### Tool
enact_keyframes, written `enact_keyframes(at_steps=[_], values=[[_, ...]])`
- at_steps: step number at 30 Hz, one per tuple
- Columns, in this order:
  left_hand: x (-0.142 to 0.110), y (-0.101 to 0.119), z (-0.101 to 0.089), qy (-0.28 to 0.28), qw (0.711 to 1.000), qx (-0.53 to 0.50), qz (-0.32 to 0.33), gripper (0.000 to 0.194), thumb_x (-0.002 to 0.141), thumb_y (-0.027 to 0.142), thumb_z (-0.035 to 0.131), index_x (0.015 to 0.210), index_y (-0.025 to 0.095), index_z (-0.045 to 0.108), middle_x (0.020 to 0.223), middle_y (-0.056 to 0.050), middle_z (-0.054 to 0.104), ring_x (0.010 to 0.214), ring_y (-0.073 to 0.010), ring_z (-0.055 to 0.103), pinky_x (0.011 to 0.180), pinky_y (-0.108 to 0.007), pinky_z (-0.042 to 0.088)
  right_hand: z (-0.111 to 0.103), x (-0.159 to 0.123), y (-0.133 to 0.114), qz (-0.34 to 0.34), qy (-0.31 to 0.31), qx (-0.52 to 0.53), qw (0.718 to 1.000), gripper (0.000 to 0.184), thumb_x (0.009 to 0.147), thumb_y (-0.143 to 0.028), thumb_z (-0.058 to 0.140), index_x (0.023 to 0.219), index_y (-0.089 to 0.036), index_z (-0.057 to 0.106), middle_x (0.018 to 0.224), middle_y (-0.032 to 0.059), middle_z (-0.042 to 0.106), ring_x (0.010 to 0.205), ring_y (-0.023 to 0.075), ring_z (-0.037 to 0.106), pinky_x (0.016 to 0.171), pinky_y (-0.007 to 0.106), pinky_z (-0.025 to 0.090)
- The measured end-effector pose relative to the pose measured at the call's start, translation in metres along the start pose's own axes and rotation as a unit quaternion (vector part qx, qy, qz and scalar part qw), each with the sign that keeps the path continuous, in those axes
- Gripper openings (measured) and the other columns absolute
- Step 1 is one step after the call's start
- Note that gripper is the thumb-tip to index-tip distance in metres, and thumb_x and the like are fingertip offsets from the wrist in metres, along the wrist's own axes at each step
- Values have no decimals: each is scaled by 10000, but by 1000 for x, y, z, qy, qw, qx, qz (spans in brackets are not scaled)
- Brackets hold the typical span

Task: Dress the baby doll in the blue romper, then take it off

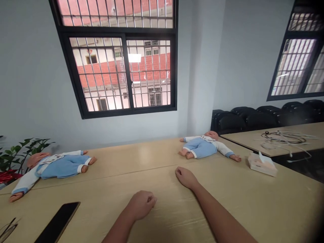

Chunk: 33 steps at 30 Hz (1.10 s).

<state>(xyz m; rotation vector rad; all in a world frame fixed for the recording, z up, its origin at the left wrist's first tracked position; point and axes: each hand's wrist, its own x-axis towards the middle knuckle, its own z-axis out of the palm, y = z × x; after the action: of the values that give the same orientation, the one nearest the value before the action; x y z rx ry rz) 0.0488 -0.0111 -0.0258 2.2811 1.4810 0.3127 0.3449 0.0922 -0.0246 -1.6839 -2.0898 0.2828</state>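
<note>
Both of my hands rest on the light wooden table (157, 182), curled into loose fists. My left hand (141, 204) lies near the front middle with nothing visible in its fingers. Farther forward and to the right is my right hand (186, 177), closed and likewise holding nothing I can see. Just beyond it a baby doll (202, 147) in blue trousers and a white top lies on its back, apart from the hand. A second, similarly dressed doll (62, 165) lies on its back at the far left, arms spread.
A phone (59, 221) lies front left, beside partly visible glasses (8, 229). A tissue box (262, 164) stands on the right. Tangled cables (286, 138) cover part of another table. Stacked black chairs (258, 118), a plant (20, 153) and a barred window (129, 74) are behind.
</note>
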Motion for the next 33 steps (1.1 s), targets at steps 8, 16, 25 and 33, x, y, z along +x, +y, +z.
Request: enact_keyframes(at_steps=[8, 16, 25, 33], values=[[1, -6, 6, 5, 1000, -3, 16, 400, 982, 447, 392, 717, 190, 547, 740, -9, 627, 699, -153, 520, 653, -277, 292, 6, 5, 8, 58, 73, 28, 995, 195, 964, -228, 482, 969, -186, 672, 1026, 85, 704, 944, 197, 609, 804, 261, 383], [0, -8, 6, -1, 1000, -12, 3, 425, 982, 489, 387, 716, 193, 536, 693, 2, 583, 663, -147, 486, 639, -269, 275, -4, 35, 40, 210, 212, 16, 954, 552, 950, -214, 433, 1488, -105, 382, 1418, 218, 461, 1311, 310, 456, 1068, 362, 367], [-1, -2, 2, -4, 1000, 3, -6, 417, 986, 470, 387, 725, 192, 557, 728, -11, 614, 688, -157, 502, 632, -282, 261, -5, 74, 51, 211, 178, -12, 961, 522, 977, -288, 497, 1491, -226, 429, 1654, 153, 233, 1349, 337, 435, 1010, 437, 432], [2, -1, 2, 0, 999, 33, -11, 377, 970, 443, 401, 719, 205, 550, 773, -24, 651, 700, -171, 515, 616, -299, 231, -7, 85, 59, 184, 140, -28, 973, 359, 1021, -280, 416, 1351, -232, 548, 1446, 141, 518, 1194, 277, 560, 925, 385, 457]])
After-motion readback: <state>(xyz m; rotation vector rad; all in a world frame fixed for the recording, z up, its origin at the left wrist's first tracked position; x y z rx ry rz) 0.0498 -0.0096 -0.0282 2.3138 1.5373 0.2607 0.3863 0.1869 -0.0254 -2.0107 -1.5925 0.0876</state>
